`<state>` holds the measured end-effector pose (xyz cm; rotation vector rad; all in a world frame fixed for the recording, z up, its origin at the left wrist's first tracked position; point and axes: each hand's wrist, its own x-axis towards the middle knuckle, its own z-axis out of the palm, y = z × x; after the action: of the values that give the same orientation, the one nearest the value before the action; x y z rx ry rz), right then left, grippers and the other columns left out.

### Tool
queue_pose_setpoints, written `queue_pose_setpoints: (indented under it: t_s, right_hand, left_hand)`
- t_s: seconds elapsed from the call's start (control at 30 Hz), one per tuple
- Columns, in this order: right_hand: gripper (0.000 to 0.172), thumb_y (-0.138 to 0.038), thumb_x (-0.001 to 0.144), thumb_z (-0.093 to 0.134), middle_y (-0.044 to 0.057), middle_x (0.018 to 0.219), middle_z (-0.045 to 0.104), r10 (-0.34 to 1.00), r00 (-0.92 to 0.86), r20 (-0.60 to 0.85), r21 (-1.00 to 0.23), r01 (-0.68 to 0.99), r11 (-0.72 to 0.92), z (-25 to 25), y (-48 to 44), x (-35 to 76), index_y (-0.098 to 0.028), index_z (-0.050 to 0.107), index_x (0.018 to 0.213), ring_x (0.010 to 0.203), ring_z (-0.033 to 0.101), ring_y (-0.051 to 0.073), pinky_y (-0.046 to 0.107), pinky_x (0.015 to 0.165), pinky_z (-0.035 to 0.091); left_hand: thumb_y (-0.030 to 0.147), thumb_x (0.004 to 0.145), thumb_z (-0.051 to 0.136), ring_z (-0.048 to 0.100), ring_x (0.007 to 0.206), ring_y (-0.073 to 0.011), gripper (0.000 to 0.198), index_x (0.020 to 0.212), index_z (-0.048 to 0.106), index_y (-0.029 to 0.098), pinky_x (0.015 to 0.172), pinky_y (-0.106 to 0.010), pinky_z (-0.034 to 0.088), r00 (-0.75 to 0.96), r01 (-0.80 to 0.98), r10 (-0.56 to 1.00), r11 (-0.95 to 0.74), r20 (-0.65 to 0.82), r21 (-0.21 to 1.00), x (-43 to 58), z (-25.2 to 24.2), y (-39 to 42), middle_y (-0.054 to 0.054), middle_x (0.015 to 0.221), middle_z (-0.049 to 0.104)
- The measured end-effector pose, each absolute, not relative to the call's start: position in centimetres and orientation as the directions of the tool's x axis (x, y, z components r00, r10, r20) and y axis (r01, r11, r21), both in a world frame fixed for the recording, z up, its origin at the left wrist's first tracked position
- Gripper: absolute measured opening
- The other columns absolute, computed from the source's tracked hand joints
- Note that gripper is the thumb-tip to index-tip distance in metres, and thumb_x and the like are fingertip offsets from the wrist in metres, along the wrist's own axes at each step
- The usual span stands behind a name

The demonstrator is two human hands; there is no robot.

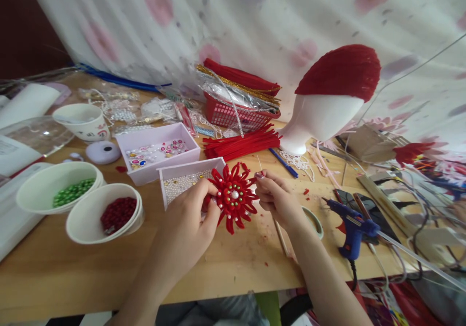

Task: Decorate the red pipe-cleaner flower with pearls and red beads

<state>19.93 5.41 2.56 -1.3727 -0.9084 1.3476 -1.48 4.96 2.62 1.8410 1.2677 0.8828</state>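
Observation:
A red chenille flower (233, 201), with a white pearl at its centre and rings of green and white beads, is held up over the table. My left hand (191, 221) pinches its left edge between thumb and fingers. At the flower's right side, my right hand (277, 197) is closed, fingertips together, and a thin pale strand (258, 163) sticks up from them. Whether that strand joins the flower I cannot tell. Just behind the flower stands a white box of small pearls (165, 176), partly hidden by the left hand.
Paper cups of green beads (26, 192) and dark red beads (82, 224) stand left. A lilac gem box (157, 139), red stems (242, 143) and a red basket (236, 115) lie behind. Right are a foam head (313, 117) and a blue glue gun (352, 226) with cable.

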Motion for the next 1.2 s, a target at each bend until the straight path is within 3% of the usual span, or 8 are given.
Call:
queue_pose_setpoints:
  t_s: [0.7,1.2]
  right_hand:
    - [0.054,-0.054,0.065,0.087,-0.013,0.053,0.024,0.962,0.120,-0.246,-0.965,-0.124,-0.231,2.46,5.57,20.05,-0.023,0.042,0.064,0.046,0.012,0.004,0.019,0.040,0.009]
    - [0.044,-0.061,0.074,0.076,-0.012,0.051,0.024,0.957,0.245,-0.155,-0.988,-0.016,-0.156,2.02,5.21,20.47,-0.020,0.061,0.070,0.045,0.016,0.006,0.022,0.041,0.011]
  left_hand:
    - [0.018,0.089,0.044,0.067,0.073,-0.0159,0.012,0.086,0.054,0.025,0.061,-0.027,0.045,0.282,0.453,0.946,-0.278,0.159,0.847,-1.41,2.58,4.92,0.002,0.081,0.070]
    - [0.019,0.088,0.045,0.066,0.067,-0.0146,0.013,0.088,0.056,0.026,0.054,-0.024,0.044,0.258,0.488,0.947,-0.298,0.191,0.820,-1.49,2.49,4.92,0.004,0.078,0.071]
